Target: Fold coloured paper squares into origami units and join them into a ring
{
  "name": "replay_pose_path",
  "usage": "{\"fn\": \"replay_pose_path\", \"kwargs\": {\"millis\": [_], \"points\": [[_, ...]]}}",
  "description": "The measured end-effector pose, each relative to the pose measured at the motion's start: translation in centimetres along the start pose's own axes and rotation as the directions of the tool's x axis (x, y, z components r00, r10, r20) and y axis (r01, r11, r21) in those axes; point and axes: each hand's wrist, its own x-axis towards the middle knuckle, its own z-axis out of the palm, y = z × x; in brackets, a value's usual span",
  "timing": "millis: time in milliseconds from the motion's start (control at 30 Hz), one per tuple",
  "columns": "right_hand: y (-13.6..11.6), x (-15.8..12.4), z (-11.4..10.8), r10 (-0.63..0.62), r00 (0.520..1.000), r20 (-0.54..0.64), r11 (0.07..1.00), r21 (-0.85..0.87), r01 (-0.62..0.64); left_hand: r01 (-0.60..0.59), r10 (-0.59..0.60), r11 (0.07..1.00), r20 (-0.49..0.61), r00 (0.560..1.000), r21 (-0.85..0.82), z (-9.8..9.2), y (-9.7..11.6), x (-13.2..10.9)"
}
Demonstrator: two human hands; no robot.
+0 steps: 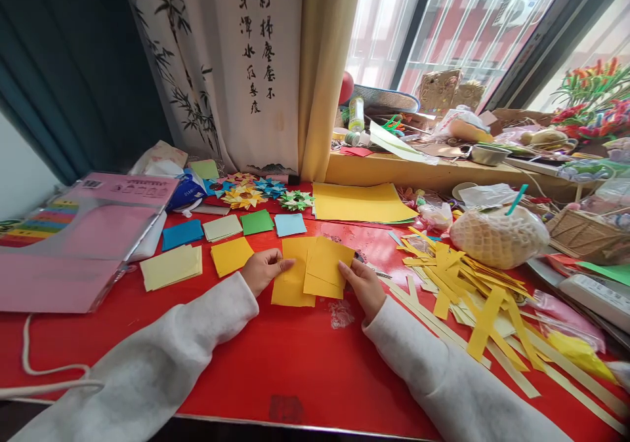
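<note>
Between my hands, just above the red table (275,376), are several overlapping yellow paper squares (293,292). My left hand (264,271) pinches the left-hand sheets between thumb and fingers. On the other side, my right hand (365,286) grips the right-hand yellow squares (327,265) at their edge. To the left lies a yellow-orange paper stack (231,256), with a pale yellow stack (171,268) beside it. Behind them sit blue (182,235), pale green (222,228), green (256,221) and light blue paper piles (290,225).
Folded paper stars (245,196) lie at the back, left of large yellow sheets (364,202). A pink paper pack (93,245) occupies the left. Paper strips (487,317) spread over the right, near a net-wrapped bundle (499,235). A white cable (54,370) crosses the front left.
</note>
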Motion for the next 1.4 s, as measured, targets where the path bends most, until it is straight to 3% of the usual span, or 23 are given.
{"fn": "replay_pose_path", "kwargs": {"millis": [233,333,567,733,1033,1200,1400], "points": [[-0.4,-0.1,0.3,-0.04,0.998,0.04,0.994,0.103,0.036,0.02,-0.014,0.994,0.056,0.998,-0.11,0.1,-0.3,0.2],[-0.6,-0.3,0.6,-0.055,0.998,0.021,0.992,0.112,0.052,-0.035,0.045,0.993,0.085,0.995,-0.111,0.2,-0.4,0.0],[-0.7,-0.9,1.5,-0.13,0.985,0.109,0.985,0.127,0.116,-0.252,0.243,0.952,0.075,0.967,0.175,0.6,0.5,-1.3],[-1.0,-1.3,1.8,-0.226,0.971,0.084,0.971,0.098,0.217,-0.319,0.317,0.915,0.047,0.947,0.246,0.9,1.1,-2.0],[0.3,-1.5,1.7,-0.258,0.941,0.218,0.948,-0.133,0.29,-0.388,0.339,0.843,0.191,0.921,0.373,1.3,1.5,-2.5],[0.5,-1.7,1.6,-0.292,0.928,0.232,0.904,-0.25,0.347,-0.556,0.458,0.754,0.327,0.827,0.349,1.3,1.0,-2.4],[0.7,-1.6,1.5,-0.251,0.948,0.198,0.916,-0.267,0.298,-0.58,0.497,0.658,0.3,0.814,0.481,1.7,0.4,-2.3]]}}
